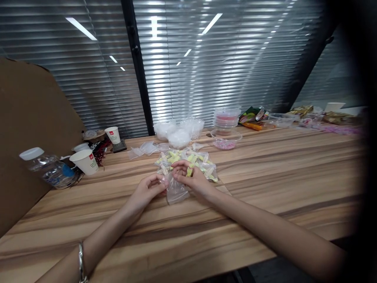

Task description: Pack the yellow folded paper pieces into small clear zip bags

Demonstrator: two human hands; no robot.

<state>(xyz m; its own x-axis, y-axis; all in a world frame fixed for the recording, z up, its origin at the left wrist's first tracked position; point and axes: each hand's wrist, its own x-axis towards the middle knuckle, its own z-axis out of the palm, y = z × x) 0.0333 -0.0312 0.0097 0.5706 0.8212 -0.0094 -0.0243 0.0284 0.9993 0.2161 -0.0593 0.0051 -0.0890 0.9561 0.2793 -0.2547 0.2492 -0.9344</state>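
Clear bag (176,191) lies flat on the table (265,177) just in front of the person, its upper edge lifted between both hands. Left hand (149,188) pinches that edge at the bag's 10 o'clock, thumb and forefinger closed on the film. Right hand (191,179) grips the same edge at 1 o'clock, fingers curled and closed on it. Judged thin, soft and very light; slippery film, likely to crumple, so the mouth edge is the sound place to take hold. At 12 o'clock, touching the right hand, lies a pile of packets (188,161) with yellow-green contents. Beyond, at 12, a cluster of clear tubs (178,131); at 1 o'clock a bowl (225,139) holding pink bits, with stacked containers (226,116) behind. At 9 to 10 o'clock, well apart: paper cups (85,161) and a bottle (48,169) on its side.
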